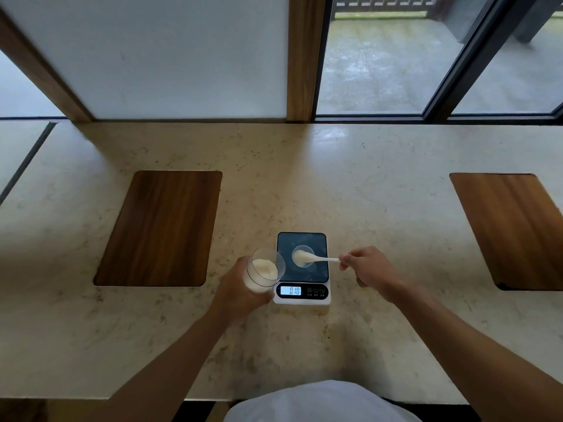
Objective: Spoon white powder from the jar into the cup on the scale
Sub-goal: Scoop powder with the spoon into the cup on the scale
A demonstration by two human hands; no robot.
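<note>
A small digital scale (316,271) with a dark platform sits on the stone counter, its display lit. A small clear cup (307,249) stands on the platform. My right hand (370,271) pinches the handle of a white spoon (326,259); the spoon's bowl, heaped with white powder, is over the cup's mouth. My left hand (237,289) grips a clear jar (264,269) of white powder, tilted, just left of the scale.
The pale stone counter (380,202) has two inset wooden panels, one at the left (158,228) and one at the far right (511,229). A wall and window frames rise behind. The counter's front edge is close to my body.
</note>
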